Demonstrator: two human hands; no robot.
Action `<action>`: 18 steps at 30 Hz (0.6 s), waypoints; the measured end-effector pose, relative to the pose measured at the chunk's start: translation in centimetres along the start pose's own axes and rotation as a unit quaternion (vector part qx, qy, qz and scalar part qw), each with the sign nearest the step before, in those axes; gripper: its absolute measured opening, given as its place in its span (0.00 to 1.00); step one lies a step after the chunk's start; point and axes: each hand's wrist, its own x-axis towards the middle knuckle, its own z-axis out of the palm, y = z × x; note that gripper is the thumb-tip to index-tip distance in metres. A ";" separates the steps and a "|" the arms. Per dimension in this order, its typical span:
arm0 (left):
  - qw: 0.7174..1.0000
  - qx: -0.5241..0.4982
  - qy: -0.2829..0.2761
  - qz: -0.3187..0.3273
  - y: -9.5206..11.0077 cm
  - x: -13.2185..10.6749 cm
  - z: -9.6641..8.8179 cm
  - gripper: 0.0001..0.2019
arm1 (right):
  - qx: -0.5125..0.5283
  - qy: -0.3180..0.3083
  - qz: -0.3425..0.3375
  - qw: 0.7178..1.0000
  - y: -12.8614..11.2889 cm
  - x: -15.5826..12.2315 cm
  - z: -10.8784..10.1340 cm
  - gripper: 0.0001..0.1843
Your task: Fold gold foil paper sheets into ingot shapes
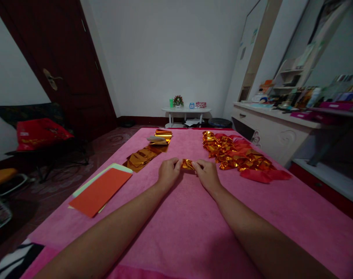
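Note:
A small piece of shiny gold foil paper (187,164) is stretched between my two hands, just over the pink cloth (188,217). My left hand (168,172) pinches its left end between thumb and fingers. The right end is gripped by my right hand (208,174) in the same way. Ahead and left lie flat gold foil sheets (141,157) and a foil stack (163,135). To the right, a heap of crumpled gold foil pieces (228,151) lies with red pieces (260,175) among and beside them.
Orange paper (102,190) rests on pale sheets at the cloth's left side. Behind stands a small white table (186,110) with a plant and a green cup. A cluttered white dresser (269,124) runs along the right; a chair with a red bag (43,133) is at left.

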 end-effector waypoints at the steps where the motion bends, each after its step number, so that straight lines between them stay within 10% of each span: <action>1: 1.000 0.001 0.000 -0.004 0.0 0.0 0.0 0.19 | 0.006 0.001 -0.008 1.000 -0.1 -0.1 0.0 0.21; 18: 1.000 0.018 0.004 -0.015 0.1 0.1 0.0 0.19 | 0.019 0.003 0.037 0.999 -0.1 0.0 0.5 0.25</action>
